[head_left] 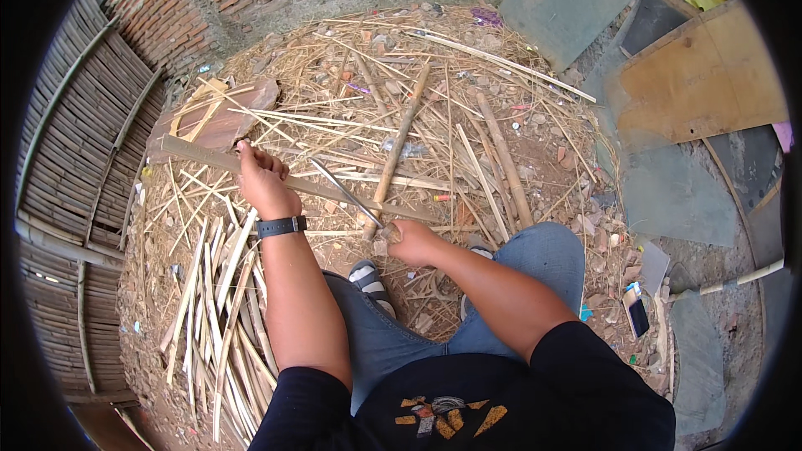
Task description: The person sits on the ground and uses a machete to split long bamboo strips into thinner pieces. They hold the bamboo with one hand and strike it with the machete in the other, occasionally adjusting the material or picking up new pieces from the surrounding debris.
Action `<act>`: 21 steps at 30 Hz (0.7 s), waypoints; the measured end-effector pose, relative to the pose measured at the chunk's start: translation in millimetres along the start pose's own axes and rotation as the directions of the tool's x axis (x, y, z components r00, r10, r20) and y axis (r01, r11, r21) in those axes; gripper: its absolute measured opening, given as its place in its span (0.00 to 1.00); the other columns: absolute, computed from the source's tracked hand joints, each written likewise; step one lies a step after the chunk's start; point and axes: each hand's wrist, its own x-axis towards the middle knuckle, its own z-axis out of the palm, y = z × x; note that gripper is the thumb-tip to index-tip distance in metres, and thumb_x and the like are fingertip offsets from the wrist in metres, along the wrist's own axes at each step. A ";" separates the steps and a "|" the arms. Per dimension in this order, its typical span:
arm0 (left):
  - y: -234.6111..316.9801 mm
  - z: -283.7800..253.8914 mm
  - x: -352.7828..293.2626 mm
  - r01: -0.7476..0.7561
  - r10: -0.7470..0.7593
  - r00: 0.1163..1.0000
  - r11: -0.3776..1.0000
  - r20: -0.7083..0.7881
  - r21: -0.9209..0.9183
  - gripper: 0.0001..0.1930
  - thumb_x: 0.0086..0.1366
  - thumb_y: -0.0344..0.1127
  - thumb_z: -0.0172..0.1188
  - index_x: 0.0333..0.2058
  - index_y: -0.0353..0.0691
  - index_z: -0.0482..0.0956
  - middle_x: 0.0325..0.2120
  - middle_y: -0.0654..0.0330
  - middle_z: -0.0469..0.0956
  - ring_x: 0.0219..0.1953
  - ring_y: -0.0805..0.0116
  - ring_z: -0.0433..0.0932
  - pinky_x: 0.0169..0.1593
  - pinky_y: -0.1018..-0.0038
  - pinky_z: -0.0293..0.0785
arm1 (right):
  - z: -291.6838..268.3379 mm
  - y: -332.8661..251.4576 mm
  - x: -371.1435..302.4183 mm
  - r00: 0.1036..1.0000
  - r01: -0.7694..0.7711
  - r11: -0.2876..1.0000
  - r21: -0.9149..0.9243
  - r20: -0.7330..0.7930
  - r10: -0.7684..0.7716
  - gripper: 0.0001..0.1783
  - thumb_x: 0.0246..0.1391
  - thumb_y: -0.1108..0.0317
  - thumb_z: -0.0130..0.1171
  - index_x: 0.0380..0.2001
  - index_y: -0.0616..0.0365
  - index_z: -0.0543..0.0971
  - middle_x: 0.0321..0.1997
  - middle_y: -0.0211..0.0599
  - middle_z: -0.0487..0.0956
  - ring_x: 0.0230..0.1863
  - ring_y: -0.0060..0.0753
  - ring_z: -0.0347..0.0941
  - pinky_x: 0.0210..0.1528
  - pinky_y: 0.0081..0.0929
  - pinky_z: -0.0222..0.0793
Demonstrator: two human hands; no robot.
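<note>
Thin strips (224, 317) lie piled, apparently done, but the wide slat (313, 188)—in the curled left hand (269, 186), ahead of the knees (553, 252)—looks whole, the right hand (414, 244) closed round a knife (351, 197).

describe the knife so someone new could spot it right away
Start at the blue jeans, low in the middle of the view. Just above, the right grip holds the knife, tip pointing up and left. Its slim grey blade sets it apart from the tan sticks around it.
</note>
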 end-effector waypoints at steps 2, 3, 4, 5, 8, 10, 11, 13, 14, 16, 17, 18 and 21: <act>2.2 -0.6 1.9 0.005 -0.004 1.000 1.000 0.029 -0.012 0.19 0.70 0.48 0.56 0.23 0.47 0.65 0.14 0.71 0.57 0.15 0.79 0.52 0.21 0.77 0.49 | -4.3 -10.7 -5.2 0.999 0.008 0.999 0.047 0.049 -0.010 0.28 0.44 0.65 0.61 0.52 0.63 0.75 0.46 0.58 0.80 0.49 0.54 0.77 0.51 0.39 0.72; 2.2 -0.4 0.4 0.011 -0.010 0.999 1.000 0.040 -0.018 0.19 0.70 0.48 0.56 0.24 0.47 0.65 0.14 0.71 0.56 0.15 0.79 0.52 0.21 0.77 0.49 | -5.7 -13.5 -7.7 0.997 0.006 0.998 0.067 0.076 -0.012 0.28 0.44 0.65 0.61 0.51 0.63 0.76 0.46 0.58 0.80 0.49 0.54 0.77 0.51 0.39 0.72; 0.5 2.2 -0.8 0.020 -0.020 1.000 1.000 0.014 -0.012 0.19 0.71 0.48 0.55 0.24 0.47 0.65 0.14 0.71 0.56 0.15 0.79 0.51 0.21 0.77 0.49 | -3.9 -10.9 -6.3 0.998 -0.012 0.998 0.066 0.062 0.008 0.28 0.44 0.65 0.61 0.51 0.63 0.76 0.46 0.58 0.80 0.48 0.54 0.77 0.51 0.39 0.72; -1.9 2.7 -0.9 0.019 -0.019 1.000 1.000 0.011 -0.011 0.19 0.71 0.48 0.55 0.24 0.47 0.65 0.14 0.71 0.56 0.15 0.79 0.51 0.21 0.77 0.49 | -2.0 -5.2 -4.3 0.999 -0.032 0.997 0.065 0.039 0.029 0.28 0.44 0.65 0.61 0.51 0.64 0.76 0.45 0.58 0.80 0.48 0.54 0.77 0.51 0.39 0.72; -3.0 0.9 1.0 0.017 -0.017 1.000 1.000 -0.008 0.007 0.19 0.71 0.48 0.54 0.24 0.47 0.65 0.13 0.71 0.56 0.15 0.79 0.52 0.21 0.78 0.49 | 5.6 12.1 3.0 0.999 -0.026 0.999 0.032 -0.036 0.027 0.27 0.46 0.66 0.62 0.52 0.64 0.74 0.35 0.52 0.80 0.32 0.42 0.77 0.36 0.36 0.72; 0.6 2.5 1.3 0.014 -0.015 1.000 1.000 -0.009 -0.015 0.19 0.72 0.48 0.54 0.23 0.47 0.65 0.13 0.72 0.56 0.15 0.79 0.52 0.21 0.77 0.48 | 6.1 16.3 8.1 0.999 0.013 0.999 0.033 -0.033 -0.012 0.27 0.48 0.66 0.62 0.52 0.65 0.73 0.30 0.48 0.80 0.25 0.36 0.77 0.30 0.35 0.73; 1.9 -1.5 1.9 0.010 -0.010 1.000 1.000 -0.024 -0.022 0.19 0.72 0.49 0.54 0.23 0.47 0.65 0.13 0.72 0.56 0.15 0.79 0.52 0.21 0.77 0.48 | 2.3 -0.4 1.2 0.999 0.044 0.998 0.049 0.010 -0.045 0.27 0.48 0.66 0.62 0.52 0.65 0.73 0.30 0.49 0.80 0.25 0.37 0.77 0.30 0.35 0.73; -2.0 -1.9 0.5 0.015 -0.015 1.000 1.000 -0.012 -0.016 0.20 0.72 0.49 0.54 0.23 0.47 0.64 0.13 0.72 0.56 0.15 0.79 0.52 0.20 0.77 0.48 | -3.7 -17.7 -12.1 0.998 0.021 0.993 0.119 0.055 -0.028 0.27 0.48 0.66 0.62 0.52 0.65 0.73 0.30 0.49 0.80 0.25 0.37 0.78 0.30 0.35 0.73; -2.0 0.9 0.7 0.015 -0.015 1.000 1.000 0.000 -0.012 0.20 0.72 0.49 0.54 0.23 0.46 0.64 0.13 0.72 0.56 0.15 0.79 0.52 0.20 0.77 0.48 | -3.2 -25.1 -15.5 0.998 -0.018 0.983 0.182 0.060 0.007 0.27 0.48 0.66 0.62 0.52 0.65 0.73 0.30 0.48 0.80 0.24 0.37 0.77 0.29 0.34 0.73; -3.1 2.2 -0.1 0.010 -0.010 1.000 1.000 0.007 -0.013 0.20 0.72 0.49 0.53 0.23 0.47 0.64 0.13 0.71 0.57 0.15 0.79 0.52 0.20 0.77 0.48 | -1.3 -18.3 -13.2 0.998 -0.048 0.986 0.158 0.050 0.041 0.28 0.47 0.66 0.62 0.53 0.65 0.73 0.35 0.51 0.80 0.30 0.42 0.78 0.35 0.36 0.73; -4.8 2.3 1.0 0.013 -0.013 1.000 1.000 0.001 -0.010 0.20 0.72 0.49 0.53 0.23 0.47 0.64 0.14 0.71 0.57 0.14 0.79 0.52 0.20 0.77 0.48 | 0.6 -1.2 -3.4 0.999 -0.038 0.997 0.074 0.025 0.036 0.30 0.47 0.65 0.61 0.54 0.64 0.73 0.40 0.55 0.80 0.37 0.47 0.78 0.41 0.37 0.73; -4.5 -0.1 3.2 0.011 -0.011 1.000 1.000 -0.010 -0.004 0.20 0.72 0.49 0.53 0.23 0.47 0.64 0.14 0.71 0.58 0.14 0.79 0.52 0.20 0.77 0.48 | 0.3 1.7 0.7 1.000 -0.026 1.000 -0.009 0.007 0.026 0.31 0.46 0.64 0.61 0.56 0.63 0.72 0.45 0.58 0.79 0.44 0.52 0.79 0.47 0.39 0.73; -0.7 -0.1 3.0 0.012 -0.012 0.999 1.000 -0.043 0.006 0.20 0.72 0.49 0.53 0.23 0.47 0.64 0.14 0.71 0.58 0.14 0.79 0.52 0.20 0.77 0.48 | -0.7 -3.0 -3.0 0.998 -0.023 0.998 0.052 0.051 0.020 0.26 0.49 0.66 0.60 0.52 0.66 0.73 0.29 0.49 0.79 0.22 0.37 0.77 0.26 0.34 0.72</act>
